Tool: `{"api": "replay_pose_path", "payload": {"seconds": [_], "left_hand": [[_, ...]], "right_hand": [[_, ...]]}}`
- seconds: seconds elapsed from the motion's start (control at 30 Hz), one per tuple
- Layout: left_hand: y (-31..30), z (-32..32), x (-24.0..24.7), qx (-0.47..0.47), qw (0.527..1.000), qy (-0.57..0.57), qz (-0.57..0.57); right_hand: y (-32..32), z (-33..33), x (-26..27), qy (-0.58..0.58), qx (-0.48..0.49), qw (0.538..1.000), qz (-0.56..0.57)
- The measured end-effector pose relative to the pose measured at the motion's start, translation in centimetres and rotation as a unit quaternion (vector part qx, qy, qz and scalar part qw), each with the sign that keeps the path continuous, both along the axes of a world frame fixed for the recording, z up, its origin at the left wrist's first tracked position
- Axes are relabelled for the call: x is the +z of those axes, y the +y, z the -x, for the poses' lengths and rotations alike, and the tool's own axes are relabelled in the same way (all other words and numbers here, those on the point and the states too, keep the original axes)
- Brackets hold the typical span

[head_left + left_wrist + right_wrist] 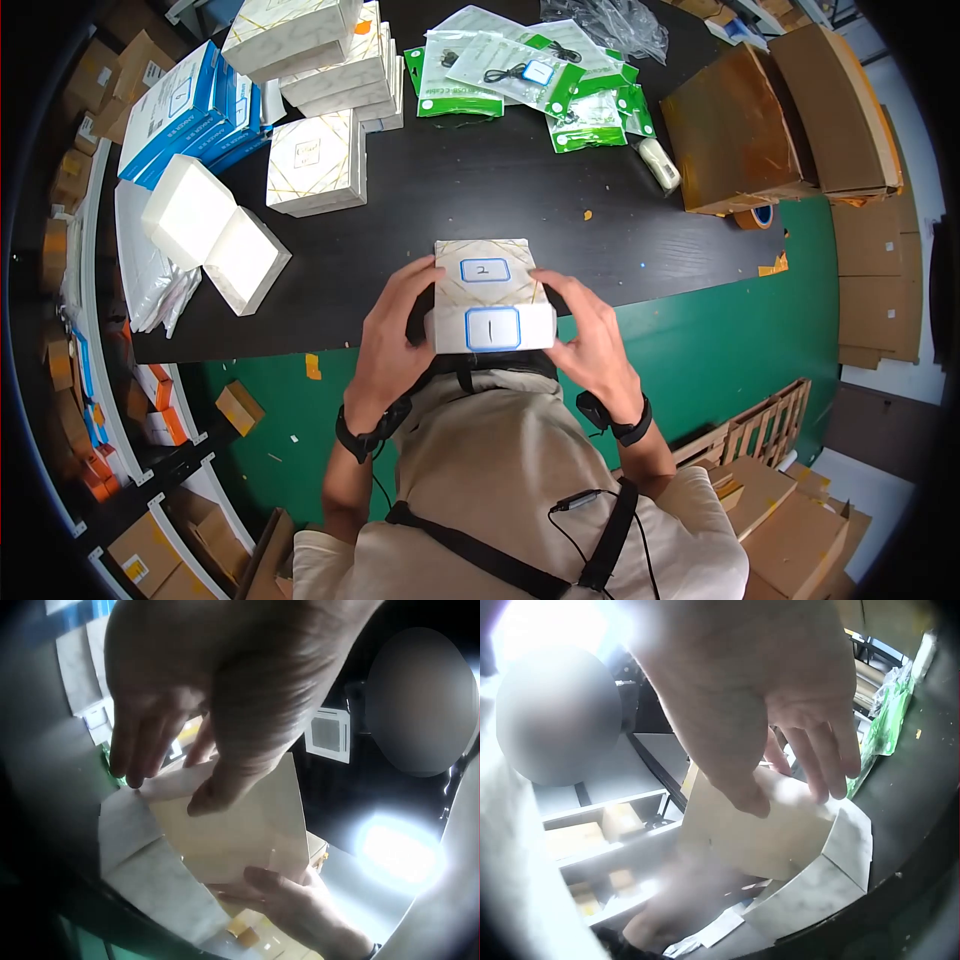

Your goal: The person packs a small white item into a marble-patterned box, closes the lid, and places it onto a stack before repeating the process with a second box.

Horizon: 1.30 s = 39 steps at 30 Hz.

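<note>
A marble-patterned gift box (488,292) with gold lines is at the table's near edge, close in front of the person's body. Blue-bordered labels on it read 2 on the farther face and 1 on the nearer white face. The left hand (393,318) grips its left side, thumb near the front corner and fingers reaching to the far corner. On the opposite side the right hand (592,335) holds it the same way. From the left wrist, a plain cream panel (247,825) of the box shows under the thumb, with marbled walls beside it.
At the back left, stacked marbled boxes (315,160) stand beside blue boxes (190,110). An opened white box (245,255) lies nearer. Green-and-clear cable packets (460,80) are spread at the back. A cardboard box (735,130) and a tape roll (757,217) are at right.
</note>
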<state>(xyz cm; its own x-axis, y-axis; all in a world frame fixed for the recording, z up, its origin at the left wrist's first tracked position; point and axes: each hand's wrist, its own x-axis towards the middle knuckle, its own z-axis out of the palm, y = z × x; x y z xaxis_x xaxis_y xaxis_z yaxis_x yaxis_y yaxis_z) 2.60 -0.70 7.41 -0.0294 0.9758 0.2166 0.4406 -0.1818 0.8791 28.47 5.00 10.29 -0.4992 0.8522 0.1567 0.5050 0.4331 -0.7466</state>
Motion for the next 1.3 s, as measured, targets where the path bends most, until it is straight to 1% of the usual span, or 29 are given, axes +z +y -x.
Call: {"api": "replay_pose_path", "payload": {"seconds": [0.03, 0.13, 0.17, 0.23, 0.3, 0.37, 0.4, 0.47, 0.5, 0.53, 0.57, 0.63, 0.67, 0.7, 0.73, 0.77, 0.8, 0.87, 0.9, 0.97, 1.03, 1.13, 1.17, 1.23, 1.3], "left_hand": [[-0.4, 0.0, -0.2, -0.002, 1.000, 0.013, 0.008], [-1.4, 0.0, -0.9, -0.007, 0.999, 0.040, 0.023], [-1.7, -0.1, -1.2, -0.008, 0.994, 0.106, 0.007], [-2.4, -0.3, -1.8, -0.010, 0.972, 0.235, -0.025], [-2.8, -0.8, -3.4, 0.001, 0.969, 0.244, -0.048], [-3.4, -1.3, -5.4, 0.021, 0.960, 0.262, -0.093], [-3.9, -1.3, -6.5, 0.024, 0.959, 0.264, -0.095], [-5.3, -1.2, -8.8, 0.025, 0.950, 0.276, -0.142], [-5.2, -1.2, -8.7, 0.026, 0.945, 0.281, -0.168], [-5.1, -1.2, -8.5, 0.028, 0.944, 0.281, -0.170], [-4.9, -1.3, -6.8, 0.042, 0.961, 0.228, -0.152], [-4.2, -1.4, -3.1, 0.070, 0.984, 0.118, -0.113], [-3.3, -1.1, -1.5, 0.070, 0.984, 0.118, -0.114], [-1.9, -0.6, 0.1, 0.062, 0.995, 0.052, -0.058], [-0.7, -0.3, 0.9, 0.052, 0.999, -0.013, -0.003], [0.3, 0.0, 0.9, 0.052, 0.999, -0.012, -0.007], [1.3, 0.5, 0.7, 0.042, 0.997, -0.061, 0.021], [2.5, 1.2, 0.2, 0.023, 0.984, -0.158, 0.079], [2.7, 1.3, -0.1, 0.025, 0.984, -0.158, 0.078], [2.8, 1.4, -0.7, 0.028, 0.977, -0.192, 0.091], [2.8, 1.2, -1.0, 0.030, 0.972, -0.211, 0.099], [2.2, 0.6, -1.0, 0.023, 0.973, -0.228, 0.011], [2.1, 0.7, -1.0, 0.024, 0.973, -0.228, 0.014], [2.1, 1.3, -1.0, -0.007, 0.965, -0.262, 0.013], [2.3, 1.6, -0.8, -0.024, 0.960, -0.278, 0.012]], "right_hand": [[-0.3, -0.1, -0.3, 0.000, -0.001, 1.000, 0.000], [-1.4, -0.4, -1.4, -0.069, 0.006, 0.997, -0.033], [-1.7, -0.4, -1.8, -0.069, 0.005, 0.997, -0.033], [-2.3, -0.4, -2.7, -0.108, 0.010, 0.992, -0.062], [-2.8, -0.6, -4.0, -0.126, 0.015, 0.989, -0.079], [-3.2, -1.0, -6.2, -0.102, 0.020, 0.989, -0.109], [-3.3, -1.0, -6.8, -0.089, 0.023, 0.988, -0.125], [-3.9, -1.5, -7.0, -0.086, 0.036, 0.988, -0.125], [-3.9, -1.9, -7.0, -0.086, 0.046, 0.987, -0.124], [-3.9, -2.1, -7.0, -0.086, 0.057, 0.987, -0.123], [-3.7, -1.9, -6.2, -0.086, 0.059, 0.987, -0.124], [-2.4, -1.1, -2.6, -0.006, 0.020, 0.998, -0.059], [-1.6, -0.7, -1.2, 0.034, -0.001, 0.999, -0.028], [-0.6, -0.4, -0.3, 0.035, -0.001, 0.999, -0.030], [0.7, 0.1, 0.5, 0.053, 0.002, 0.999, -0.008], [2.0, 0.5, 1.2, 0.072, 0.006, 0.997, 0.014], [3.1, 0.8, 1.6, 0.090, 0.010, 0.995, 0.035], [4.6, 1.1, 1.8, 0.083, 0.015, 0.996, 0.040], [5.1, 1.3, 1.9, 0.076, 0.020, 0.996, 0.050], [5.5, 1.5, 1.8, 0.067, 0.027, 0.995, 0.062], [5.3, 1.5, 1.5, 0.091, 0.033, 0.993, 0.066], [4.9, 1.5, 1.8, 0.108, 0.032, 0.991, 0.077], [4.8, 1.5, 2.1, 0.113, 0.030, 0.990, 0.084], [4.8, 1.5, 2.5, 0.118, 0.027, 0.988, 0.092], [5.3, 1.2, 2.7, 0.102, 0.035, 0.988, 0.109]]}}
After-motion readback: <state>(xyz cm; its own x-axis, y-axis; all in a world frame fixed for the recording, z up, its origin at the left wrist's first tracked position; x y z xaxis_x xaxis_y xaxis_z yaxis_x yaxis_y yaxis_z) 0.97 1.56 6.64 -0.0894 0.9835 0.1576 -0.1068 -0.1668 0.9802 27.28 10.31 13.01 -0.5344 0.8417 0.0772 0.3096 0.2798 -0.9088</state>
